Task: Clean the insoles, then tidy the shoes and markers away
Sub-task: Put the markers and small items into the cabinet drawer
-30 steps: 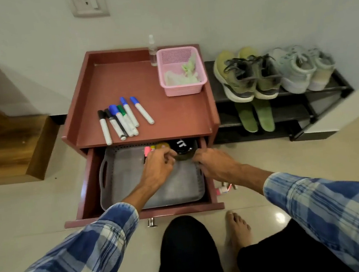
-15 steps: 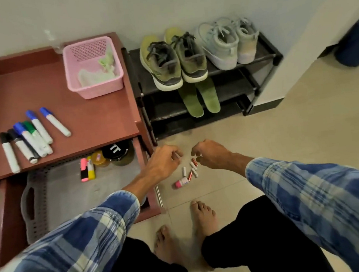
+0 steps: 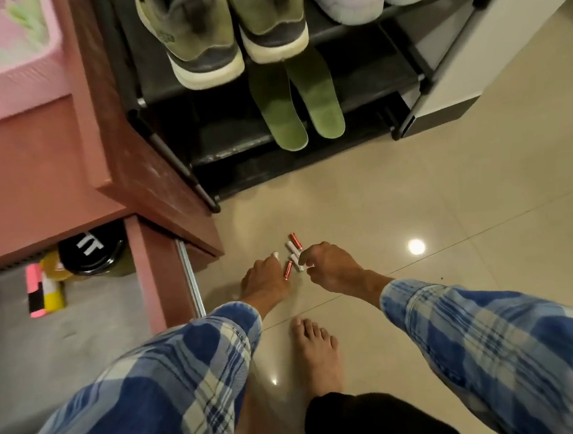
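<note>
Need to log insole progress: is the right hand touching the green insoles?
Apart. The head view shows the right hand low over the floor, by small red-and-white sticks, while the green insoles lie on the rack shelf, with bare tile between.

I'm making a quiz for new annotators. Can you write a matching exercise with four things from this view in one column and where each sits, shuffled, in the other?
1. green insoles
2. olive shoes
3. pink basket
4. black jar

A. in the open drawer
B. top shelf of the shoe rack
C. on the red table
D. lower shelf of that rack

Pairs: 1-D, 2-B, 3-C, 4-A
</note>
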